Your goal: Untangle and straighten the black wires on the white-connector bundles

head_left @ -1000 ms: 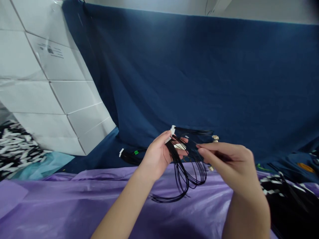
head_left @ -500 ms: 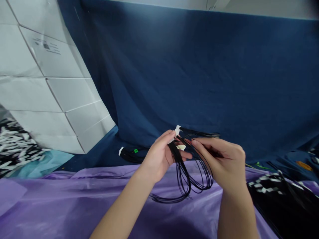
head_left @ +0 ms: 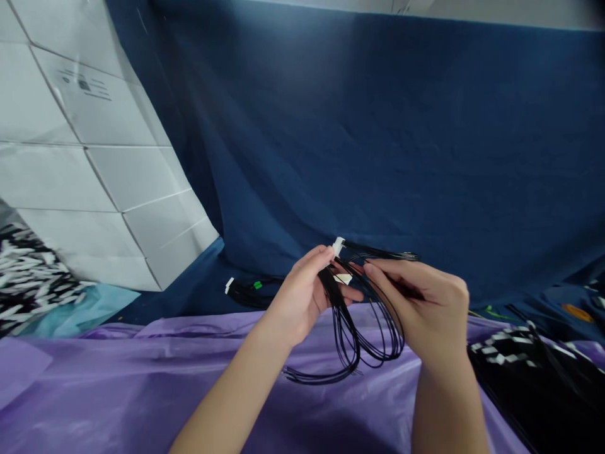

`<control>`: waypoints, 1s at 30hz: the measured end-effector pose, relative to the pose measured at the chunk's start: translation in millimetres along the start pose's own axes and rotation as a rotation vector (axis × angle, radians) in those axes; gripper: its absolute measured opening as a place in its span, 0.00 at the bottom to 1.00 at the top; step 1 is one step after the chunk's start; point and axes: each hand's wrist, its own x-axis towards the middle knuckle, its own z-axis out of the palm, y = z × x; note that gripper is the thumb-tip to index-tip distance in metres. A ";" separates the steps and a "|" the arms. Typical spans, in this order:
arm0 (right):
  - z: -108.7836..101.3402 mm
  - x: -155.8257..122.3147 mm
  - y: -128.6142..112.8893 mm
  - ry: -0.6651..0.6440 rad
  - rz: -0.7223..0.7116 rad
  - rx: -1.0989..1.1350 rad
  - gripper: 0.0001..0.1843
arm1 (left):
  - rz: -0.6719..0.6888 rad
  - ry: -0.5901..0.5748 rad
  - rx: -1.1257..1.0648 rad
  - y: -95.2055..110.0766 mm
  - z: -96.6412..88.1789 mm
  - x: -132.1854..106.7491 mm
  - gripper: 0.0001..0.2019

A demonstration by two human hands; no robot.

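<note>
My left hand point(head_left: 302, 293) is closed on a white connector point(head_left: 338, 246) that has a bundle of thin black wires point(head_left: 348, 340) coming from it. The wires loop down below the hand, and their loose ends point left over the purple cover. More wires stretch right from the connector's top, past the other hand. Thumb and forefinger of my right hand point(head_left: 416, 299) pinch at a black wire of this bundle, just right of the connector. A pale tag point(head_left: 343, 278) shows between the two hands.
Behind my left forearm lies another wire harness point(head_left: 250, 293) with a white connector and green tie. White boxes point(head_left: 142, 183) and a pile of black-and-white cables point(head_left: 33, 277) stand left. More cables point(head_left: 534, 378) lie right on the purple cover point(head_left: 118, 378). Blue cloth point(head_left: 378, 126) hangs behind.
The right hand has shifted very slightly to the right and up, still pinching at the wire. The left hand keeps its hold on the connector.
</note>
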 end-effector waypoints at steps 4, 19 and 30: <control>1.4 -0.5 0.6 0.065 -0.100 -0.068 0.04 | 0.008 0.014 0.035 0.3 1.5 -0.7 0.12; 1.5 -1.2 2.4 -0.027 -0.237 -0.145 0.07 | 0.003 -0.069 0.203 4.7 -0.7 -4.3 0.10; 1.2 -0.5 7.8 -0.090 -0.202 -0.173 0.06 | -0.048 -0.068 0.167 1.5 -2.7 -0.9 0.09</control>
